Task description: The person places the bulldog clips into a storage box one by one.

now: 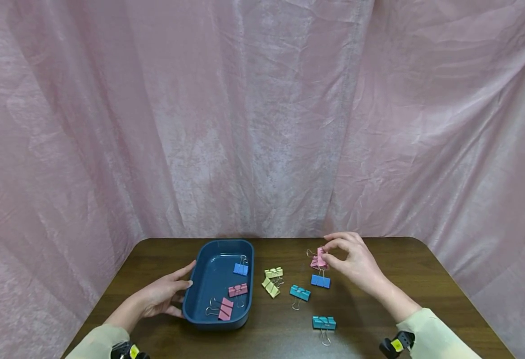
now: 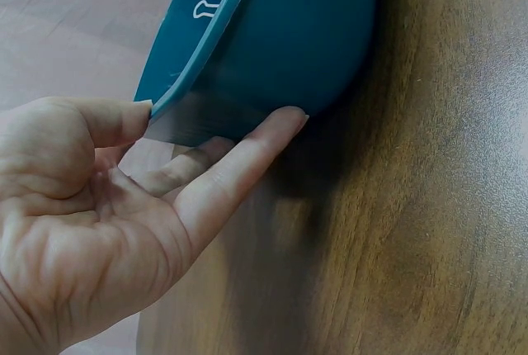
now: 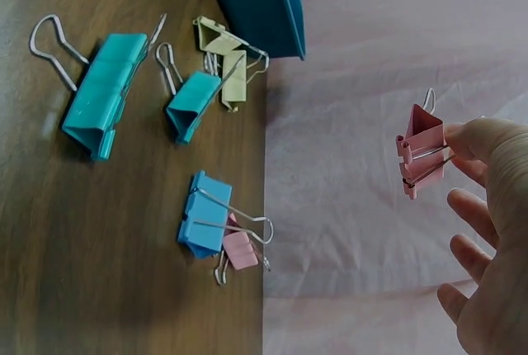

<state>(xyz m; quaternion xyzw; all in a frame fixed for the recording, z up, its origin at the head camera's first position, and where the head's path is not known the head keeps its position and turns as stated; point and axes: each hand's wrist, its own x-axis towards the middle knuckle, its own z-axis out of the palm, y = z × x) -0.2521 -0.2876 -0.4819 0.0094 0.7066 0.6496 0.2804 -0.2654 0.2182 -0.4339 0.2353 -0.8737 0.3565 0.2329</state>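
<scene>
My right hand (image 1: 357, 264) pinches a pink binder clip (image 3: 422, 153) between thumb and fingertips, its other fingers loosely spread. The held clip is raised off the table in the right wrist view. Below it on the table, a second pink binder clip (image 3: 240, 250) lies against a blue binder clip (image 3: 205, 213). My left hand (image 1: 163, 294) is at the left side of a dark blue tray (image 1: 250, 279), with fairly straight fingers touching the outer wall (image 2: 289, 58) and the thumb tip at the rim. Inside the tray lie a blue clip (image 1: 240, 269) and two pink clips (image 1: 225, 309).
Between tray and right hand, two yellow binder clips (image 1: 271, 287) lie together on the wooden table (image 1: 379, 339). Two teal clips, one smaller (image 1: 300, 292) and one larger (image 1: 324, 323), lie closer to the front. A pink curtain (image 1: 262, 124) hangs behind the table's back edge.
</scene>
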